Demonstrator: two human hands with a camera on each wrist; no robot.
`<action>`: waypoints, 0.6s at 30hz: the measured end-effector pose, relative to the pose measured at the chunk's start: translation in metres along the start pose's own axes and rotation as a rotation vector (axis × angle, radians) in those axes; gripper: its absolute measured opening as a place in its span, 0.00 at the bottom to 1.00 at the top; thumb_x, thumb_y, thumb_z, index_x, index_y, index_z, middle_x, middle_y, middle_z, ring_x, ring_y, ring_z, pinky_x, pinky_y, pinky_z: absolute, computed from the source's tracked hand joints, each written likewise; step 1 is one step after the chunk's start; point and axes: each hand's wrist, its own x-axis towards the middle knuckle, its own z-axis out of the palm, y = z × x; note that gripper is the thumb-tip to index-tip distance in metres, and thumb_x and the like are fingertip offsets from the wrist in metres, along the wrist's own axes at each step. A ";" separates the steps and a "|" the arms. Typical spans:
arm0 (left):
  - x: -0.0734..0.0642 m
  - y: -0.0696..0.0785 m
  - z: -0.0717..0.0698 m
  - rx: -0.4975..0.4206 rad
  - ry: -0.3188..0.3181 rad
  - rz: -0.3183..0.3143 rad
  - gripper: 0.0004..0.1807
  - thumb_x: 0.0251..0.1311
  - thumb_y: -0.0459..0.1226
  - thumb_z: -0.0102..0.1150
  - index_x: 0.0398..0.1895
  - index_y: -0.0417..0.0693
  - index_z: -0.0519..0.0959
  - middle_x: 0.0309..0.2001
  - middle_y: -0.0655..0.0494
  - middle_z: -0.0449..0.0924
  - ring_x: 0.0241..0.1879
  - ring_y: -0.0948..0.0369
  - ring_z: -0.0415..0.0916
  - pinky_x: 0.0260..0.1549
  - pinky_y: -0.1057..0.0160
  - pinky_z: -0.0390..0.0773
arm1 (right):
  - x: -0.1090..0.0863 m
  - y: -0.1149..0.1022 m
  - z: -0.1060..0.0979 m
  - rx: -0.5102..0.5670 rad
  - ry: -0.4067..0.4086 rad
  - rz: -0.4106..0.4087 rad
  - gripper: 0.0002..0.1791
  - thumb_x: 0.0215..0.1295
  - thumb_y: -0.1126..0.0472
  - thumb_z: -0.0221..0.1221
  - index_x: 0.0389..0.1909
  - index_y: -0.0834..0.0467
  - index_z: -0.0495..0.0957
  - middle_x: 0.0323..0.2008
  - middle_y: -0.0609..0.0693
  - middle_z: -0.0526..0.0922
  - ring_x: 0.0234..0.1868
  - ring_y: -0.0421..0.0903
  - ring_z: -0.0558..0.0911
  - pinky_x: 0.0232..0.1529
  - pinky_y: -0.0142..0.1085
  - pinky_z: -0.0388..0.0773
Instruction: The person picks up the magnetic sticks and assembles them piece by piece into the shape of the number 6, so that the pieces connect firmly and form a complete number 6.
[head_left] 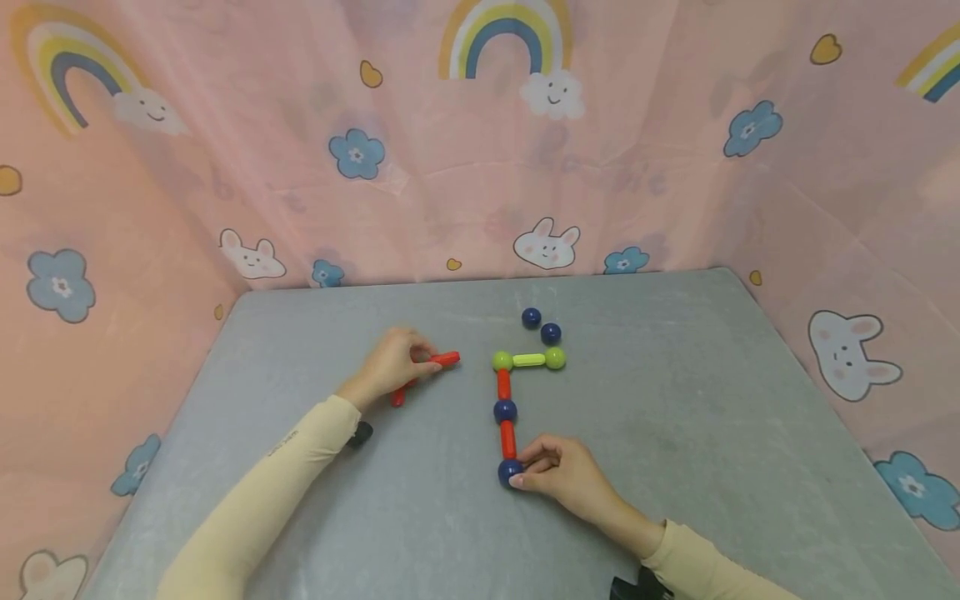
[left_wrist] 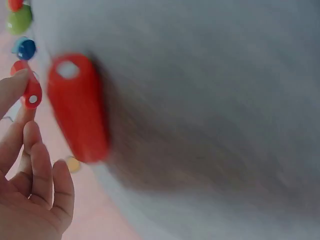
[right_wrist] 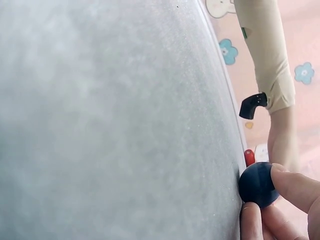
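Note:
My left hand (head_left: 393, 364) pinches a red rod (head_left: 446, 359) between thumb and finger, the white dot on its end showing in the left wrist view. Another red rod (head_left: 398, 397) lies on the table under that hand. My right hand (head_left: 567, 478) pinches a blue ball (right_wrist: 258, 184) at the near end of a joined chain. From there the chain runs away through a red rod (head_left: 508, 439), a second blue ball (head_left: 506, 411) and another red rod to a green ball (head_left: 502, 361). A green rod (head_left: 529, 360) goes right from it to another green ball (head_left: 555, 358).
Two loose blue balls, one farther back (head_left: 531, 317) and one nearer (head_left: 551, 334), sit beyond the green rod. The grey table (head_left: 697, 417) meets a pink patterned curtain (head_left: 637, 183) at the back and sides. Black wrist-camera parts (head_left: 640, 586) show by the sleeves.

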 end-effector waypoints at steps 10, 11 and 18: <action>0.007 0.055 0.018 -0.218 -0.036 0.061 0.10 0.53 0.38 0.73 0.38 0.49 0.85 0.33 0.57 0.85 0.33 0.65 0.78 0.36 0.68 0.79 | 0.000 -0.001 0.000 -0.005 0.007 0.005 0.20 0.48 0.57 0.76 0.39 0.62 0.83 0.32 0.53 0.88 0.32 0.43 0.85 0.32 0.32 0.79; 0.008 0.062 0.020 -0.232 -0.043 0.072 0.10 0.53 0.38 0.74 0.38 0.49 0.85 0.34 0.57 0.85 0.32 0.65 0.78 0.35 0.69 0.79 | 0.000 -0.001 0.000 -0.006 0.008 0.006 0.20 0.48 0.57 0.76 0.39 0.62 0.83 0.32 0.53 0.88 0.32 0.43 0.85 0.32 0.32 0.79; 0.016 0.093 0.046 -0.252 -0.139 0.202 0.09 0.54 0.39 0.73 0.38 0.49 0.85 0.32 0.59 0.85 0.29 0.69 0.78 0.31 0.73 0.78 | 0.000 -0.003 0.000 -0.004 -0.001 0.017 0.20 0.49 0.55 0.76 0.39 0.61 0.83 0.33 0.53 0.89 0.32 0.41 0.85 0.32 0.32 0.79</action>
